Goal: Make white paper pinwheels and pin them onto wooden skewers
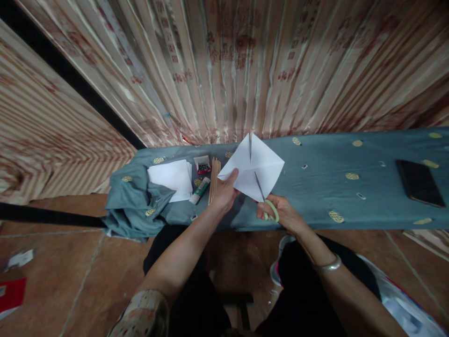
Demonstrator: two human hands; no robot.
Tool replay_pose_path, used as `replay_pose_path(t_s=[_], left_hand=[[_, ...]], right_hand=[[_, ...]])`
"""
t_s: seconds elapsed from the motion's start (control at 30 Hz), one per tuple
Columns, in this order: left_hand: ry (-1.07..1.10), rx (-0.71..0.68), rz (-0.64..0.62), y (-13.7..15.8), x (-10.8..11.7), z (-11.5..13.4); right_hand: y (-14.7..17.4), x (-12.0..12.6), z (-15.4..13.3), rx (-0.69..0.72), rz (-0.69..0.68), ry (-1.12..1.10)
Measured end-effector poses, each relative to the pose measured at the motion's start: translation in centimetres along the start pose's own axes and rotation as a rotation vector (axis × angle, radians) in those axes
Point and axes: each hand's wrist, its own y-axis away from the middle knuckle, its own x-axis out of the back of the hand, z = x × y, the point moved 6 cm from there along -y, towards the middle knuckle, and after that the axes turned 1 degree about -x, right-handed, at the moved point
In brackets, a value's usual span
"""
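The left hand (227, 191) is gripping the paper (257, 161) near its left corner, above the middle of the surface (322, 180); a slit corner is pointing toward the far edge. The right hand (284, 213) is gripping the scissors (272, 205) by the handle, their long axis running from the near edge, tips leaning left toward the paper's centre. Sticks (214, 178) are lying leftward; cloth is extending rightward to a black device (420, 182).

Paper sheets (171, 178) lie at left on a cloth-covered bench (315, 187) before a curtain (224, 79), with a box (202, 165) behind a tube (199, 190) beside them, then sticks (214, 177). Next along, a sheet (266, 159) sits in the left hand (228, 189), scissors (272, 213) in the right hand (285, 213); a phone (420, 182) lies far right.
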Motion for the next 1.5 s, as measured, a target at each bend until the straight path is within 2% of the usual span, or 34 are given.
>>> replay_pose_path(t_s=[0.4,0.77,1.0,1.1,1.23,1.33,1.5], left_hand=[[-0.003,-0.003,0.042,-0.3,0.6,-0.2],[0.002,-0.001,0.020,-0.2,0.3,-0.1],[0.034,0.020,0.035,-0.6,0.7,0.2],[0.066,-0.006,0.064,-1.3,1.2,1.2],[0.105,-0.065,0.066,-2.1,1.8,2.9],[0.110,-0.100,0.041,-2.2,2.2,3.7],[-0.003,-0.027,-0.038,-2.0,2.3,2.6]], right_hand=[[-0.3,0.0,0.5,-0.016,0.011,-0.033],[-0.5,0.0,0.7,-0.017,0.037,-0.030],[0.1,-0.4,0.4,-0.019,-0.035,-0.016],[0.6,0.3,0.3,-0.029,-0.086,0.032],[1.4,2.7,0.1,-0.062,-0.133,0.090],[1.8,5.2,0.1,-0.081,-0.051,0.103],[1.7,8.8,-0.4,0.081,0.326,-0.025]])
